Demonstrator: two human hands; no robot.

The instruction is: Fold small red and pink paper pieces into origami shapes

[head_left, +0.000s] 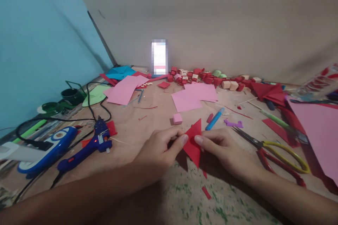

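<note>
A folded piece of red paper (pixel 194 143) with pointed ends is held up between both hands, above the front of the table. My left hand (pixel 165 146) pinches its left side between thumb and fingers. On its right side, my right hand (pixel 220 145) grips it the same way, thumb on top. Just beyond the hands sits a small pink paper cube (pixel 177 119). A blue pen (pixel 214 119) lies behind my right hand. Scissors (pixel 264 144) with one yellow and one red handle rest to the right of that hand.
A blue glue gun (pixel 99 137) and a blue-white power strip (pixel 50 151) with black cords lie left. Pink paper sheets (pixel 194 95) spread behind. Several red and cream paper cubes (pixel 208 77) line the wall beside an upright phone (pixel 159 57). A large pink sheet (pixel 314 130) is at right.
</note>
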